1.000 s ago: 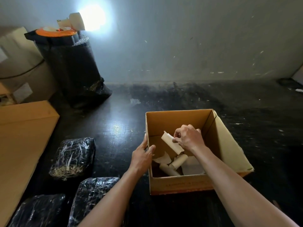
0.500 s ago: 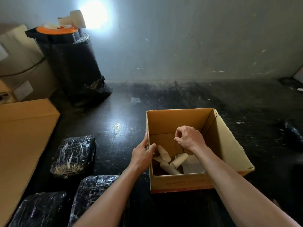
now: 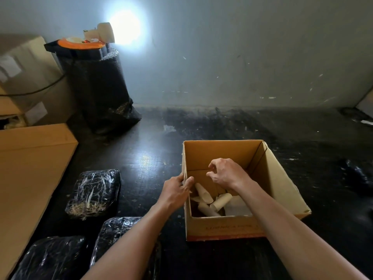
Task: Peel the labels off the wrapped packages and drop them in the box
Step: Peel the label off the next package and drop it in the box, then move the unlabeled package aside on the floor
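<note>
- The left hand point(image 3: 175, 190) grips the left wall of the cardboard box point(image 3: 222, 227) at its rim.
- The right hand point(image 3: 228, 172) hovers over the box opening, its fingers loosely bent and apart, holding nothing.
- Curled paper labels point(image 3: 203, 194) lie on the bottom of the box.
- Three black wrapped packages point(image 3: 94, 193) lie on the dark floor point(image 3: 262, 126), left of the box.

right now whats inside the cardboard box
Several curled peeled labels and one flatter pale sheet lie on the cardboard box floor. The right hand hovers over the middle and covers part of the floor; the near wall hides the front strip.
</note>
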`<action>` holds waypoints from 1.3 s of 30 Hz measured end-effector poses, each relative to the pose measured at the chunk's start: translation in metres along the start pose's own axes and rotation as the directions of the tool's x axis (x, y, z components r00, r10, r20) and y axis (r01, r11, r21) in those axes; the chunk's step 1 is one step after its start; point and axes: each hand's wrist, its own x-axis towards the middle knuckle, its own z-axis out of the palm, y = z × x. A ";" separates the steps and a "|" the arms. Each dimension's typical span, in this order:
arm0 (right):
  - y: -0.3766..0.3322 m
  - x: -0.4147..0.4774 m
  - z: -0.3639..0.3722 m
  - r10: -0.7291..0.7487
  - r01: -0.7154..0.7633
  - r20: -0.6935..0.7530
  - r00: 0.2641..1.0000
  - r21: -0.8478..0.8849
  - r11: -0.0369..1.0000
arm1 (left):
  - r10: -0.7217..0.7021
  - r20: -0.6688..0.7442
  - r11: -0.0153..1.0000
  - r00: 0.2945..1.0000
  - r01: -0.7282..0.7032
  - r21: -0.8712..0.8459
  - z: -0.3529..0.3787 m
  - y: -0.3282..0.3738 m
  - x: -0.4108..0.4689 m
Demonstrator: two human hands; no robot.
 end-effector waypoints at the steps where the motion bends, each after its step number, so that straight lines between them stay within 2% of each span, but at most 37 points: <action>1: -0.008 -0.001 -0.002 -0.014 0.014 0.002 1.000 -0.007 1.000 | 0.006 -0.026 1.000 1.000 -0.005 0.028 -0.005 0.000 -0.002; 4: -0.038 0.001 -0.006 -0.069 0.069 0.006 0.998 -0.024 0.997 | 0.039 -0.106 0.982 0.994 -0.018 0.188 -0.032 -0.006 -0.006; 10: -0.114 0.015 0.005 -0.145 0.147 0.072 0.987 -0.028 0.989 | 0.066 -0.172 0.909 0.983 0.012 0.416 -0.121 -0.040 -0.019; 13: -0.157 0.027 0.025 -0.149 0.157 0.131 0.980 -0.054 0.986 | 0.051 -0.212 0.876 0.976 0.058 0.479 -0.169 -0.064 -0.026; 17: -0.211 0.047 0.063 -0.110 0.136 0.278 0.954 -0.073 0.988 | 0.003 -0.229 0.854 0.974 0.116 0.507 -0.230 -0.102 -0.033; 24: -0.274 0.079 0.147 -0.037 0.071 0.452 0.891 -0.058 0.996 | -0.104 -0.221 0.826 0.970 0.208 0.524 -0.300 -0.175 -0.029; 30: -0.292 0.090 0.191 0.017 -0.057 0.493 0.870 0.066 0.996 | -0.190 -0.211 0.843 0.959 0.270 0.465 -0.323 -0.223 -0.010; 34: -0.291 0.094 0.214 0.074 -0.214 0.571 0.818 0.181 0.960 | -0.244 -0.119 0.860 0.962 0.272 0.432 -0.323 -0.246 -0.003; 39: -0.285 0.098 0.225 0.071 -0.294 0.599 0.798 0.284 0.913 | -0.346 0.022 0.917 0.938 0.333 0.220 -0.321 -0.277 0.003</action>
